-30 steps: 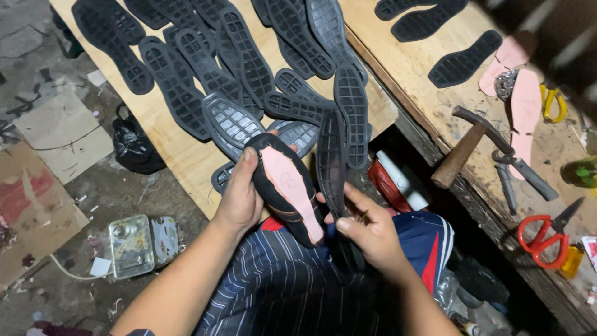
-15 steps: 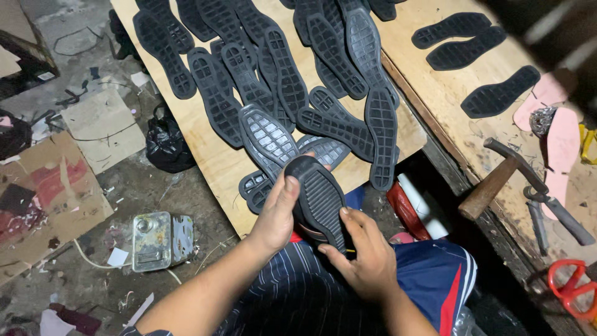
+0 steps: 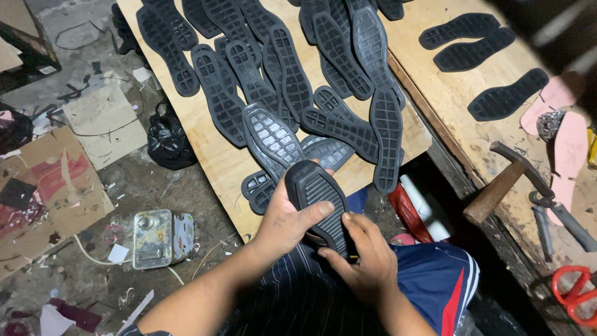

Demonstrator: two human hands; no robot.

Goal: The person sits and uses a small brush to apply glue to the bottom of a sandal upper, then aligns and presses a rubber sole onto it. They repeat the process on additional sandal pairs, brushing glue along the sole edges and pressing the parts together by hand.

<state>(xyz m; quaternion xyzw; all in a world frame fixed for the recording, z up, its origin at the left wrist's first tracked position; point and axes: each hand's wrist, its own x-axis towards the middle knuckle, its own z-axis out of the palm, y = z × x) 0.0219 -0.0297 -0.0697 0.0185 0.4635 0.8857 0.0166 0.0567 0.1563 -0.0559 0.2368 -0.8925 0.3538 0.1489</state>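
A plywood board [image 3: 205, 149] covered with rows of black rubber soles [image 3: 292, 81] fills the upper frame, beside a wooden workbench [image 3: 460, 106] carrying a hammer [image 3: 504, 180] and red scissors [image 3: 575, 292]. Over the person's lap, at the board's near edge, a black shoe sole [image 3: 320, 202] is held tread side up. The left hand [image 3: 289, 221] wraps it from below, thumb across the tread; the right hand [image 3: 364, 258] pinches its lower end, fingers curled closed.
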